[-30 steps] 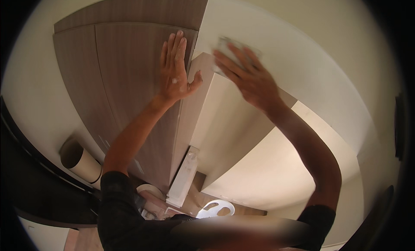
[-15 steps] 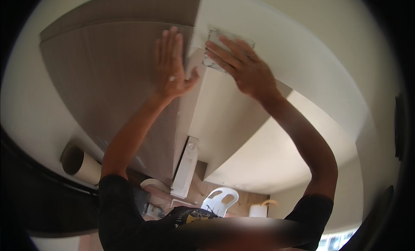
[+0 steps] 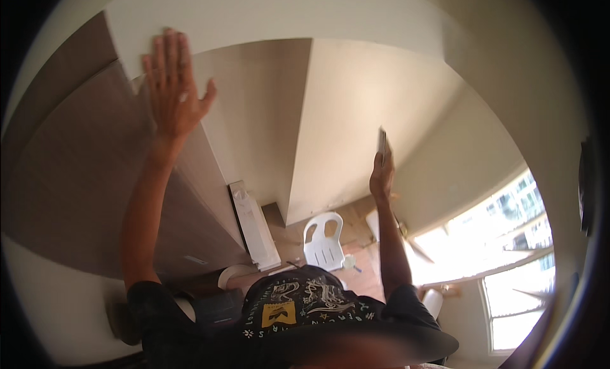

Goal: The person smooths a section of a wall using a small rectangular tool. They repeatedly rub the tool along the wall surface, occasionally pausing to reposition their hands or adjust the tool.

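My left hand (image 3: 171, 102) is raised flat, fingers stretched and thumb apart, over the corner where the brown wood-grain panel (image 3: 70, 153) meets the pale wall surface (image 3: 254, 16). It looks laid against that surface, though contact is hard to make out. Nothing is in it. Further right and lower, my right hand (image 3: 382, 175) is closed on a thin flat rectangular pad (image 3: 382, 140), seen nearly edge-on, light on one side and dark along its edge. The pad is held away from the surface, and some of my right fingers are hidden behind the hand.
Below stand a white plastic chair (image 3: 323, 245) and a long white boxy piece (image 3: 255, 232) beside the panel's foot. A pale angled wall (image 3: 362, 89) rises in the middle. Bright windows (image 3: 515, 210) lie at the right.
My right hand has come off the pale surface with the pad and dropped lower. My left hand has shifted from the brown panel to its corner. The whole view has turned, showing the windows.
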{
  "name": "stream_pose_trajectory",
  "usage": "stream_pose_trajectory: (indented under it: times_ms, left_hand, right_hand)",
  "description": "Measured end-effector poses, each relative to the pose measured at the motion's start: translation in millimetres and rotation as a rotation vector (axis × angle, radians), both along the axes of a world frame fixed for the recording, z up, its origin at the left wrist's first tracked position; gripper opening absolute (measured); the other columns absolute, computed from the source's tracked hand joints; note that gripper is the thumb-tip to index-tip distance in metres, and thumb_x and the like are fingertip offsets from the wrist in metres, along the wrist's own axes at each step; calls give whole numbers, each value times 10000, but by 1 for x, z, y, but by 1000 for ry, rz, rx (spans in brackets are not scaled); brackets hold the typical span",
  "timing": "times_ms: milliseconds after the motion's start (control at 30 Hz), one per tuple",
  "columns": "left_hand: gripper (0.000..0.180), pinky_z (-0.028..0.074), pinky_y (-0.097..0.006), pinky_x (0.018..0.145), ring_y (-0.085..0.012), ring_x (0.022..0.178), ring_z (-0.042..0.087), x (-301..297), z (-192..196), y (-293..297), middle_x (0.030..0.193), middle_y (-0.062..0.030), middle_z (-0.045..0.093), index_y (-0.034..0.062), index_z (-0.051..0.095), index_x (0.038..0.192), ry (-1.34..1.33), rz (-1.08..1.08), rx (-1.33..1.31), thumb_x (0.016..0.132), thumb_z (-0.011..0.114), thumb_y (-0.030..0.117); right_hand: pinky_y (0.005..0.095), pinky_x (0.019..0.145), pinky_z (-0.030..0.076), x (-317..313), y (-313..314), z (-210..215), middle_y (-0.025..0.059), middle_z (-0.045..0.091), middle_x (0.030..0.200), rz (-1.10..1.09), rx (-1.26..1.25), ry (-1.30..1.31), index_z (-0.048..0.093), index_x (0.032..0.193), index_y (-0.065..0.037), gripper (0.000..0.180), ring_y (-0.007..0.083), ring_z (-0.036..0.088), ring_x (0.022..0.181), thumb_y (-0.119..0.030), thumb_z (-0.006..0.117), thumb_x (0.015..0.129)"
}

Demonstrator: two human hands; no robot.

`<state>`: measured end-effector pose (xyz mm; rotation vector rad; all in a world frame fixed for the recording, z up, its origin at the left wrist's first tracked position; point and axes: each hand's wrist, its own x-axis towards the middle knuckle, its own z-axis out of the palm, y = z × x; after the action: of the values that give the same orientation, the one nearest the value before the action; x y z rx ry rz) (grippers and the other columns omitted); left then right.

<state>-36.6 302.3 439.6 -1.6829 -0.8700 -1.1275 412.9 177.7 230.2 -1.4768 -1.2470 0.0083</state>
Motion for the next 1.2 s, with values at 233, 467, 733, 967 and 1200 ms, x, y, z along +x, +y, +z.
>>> stream_pose_trajectory:
  times_ms: [233, 467, 733, 967, 1200]
  left_hand:
    - [1019, 111, -623, 1269, -467, 1548, 298, -24, -13, 36, 1655, -248, 364, -12, 283, 1646, 43, 216, 159, 939, 638, 631]
    - [959, 247, -656, 1234, -532, 1524, 318, 9, -22, 12, 1651, -288, 338, -1, 255, 1652, 105, 108, 67, 976, 637, 562]
    - [809, 356, -489, 1253, -385, 1535, 399, 3, -208, -93, 1676, -236, 360, 50, 258, 1668, 53, -403, -1217, 1021, 648, 339]
    - [552, 548, -423, 1033, -310, 1301, 638, -25, -433, -180, 1481, -186, 608, 0, 511, 1508, -672, -510, -2052, 1053, 659, 276]
    - [556, 559, -311, 822, -180, 970, 736, 82, -462, -247, 1286, -121, 729, 31, 596, 1417, -1017, -377, -2517, 1066, 607, 463]
  right_hand:
    - [429, 1016, 502, 33, -150, -247, 79, 693, 1269, 118, -8, 1563, 624, 1346, -98, 341, 235, 650, 1162, -282, 632, 1059]
    - [445, 889, 576, 50, -264, -359, 86, 706, 1170, -512, -289, 1527, 666, 1212, -59, 286, 249, 697, 1043, -249, 699, 1000]
    - [374, 651, 658, -2, -445, -414, 133, 704, 1004, -1062, -308, 1635, 679, 1071, -6, 151, 253, 725, 772, -69, 705, 937]
    - [354, 748, 575, -31, -503, -404, 50, 720, 990, -1143, -307, 1569, 727, 1125, -64, 219, 153, 662, 842, -57, 650, 919]
    - [352, 1094, 499, -50, -351, -340, 150, 676, 1425, -460, -475, 973, 767, 1181, 2, 274, 244, 644, 1268, -20, 646, 936]
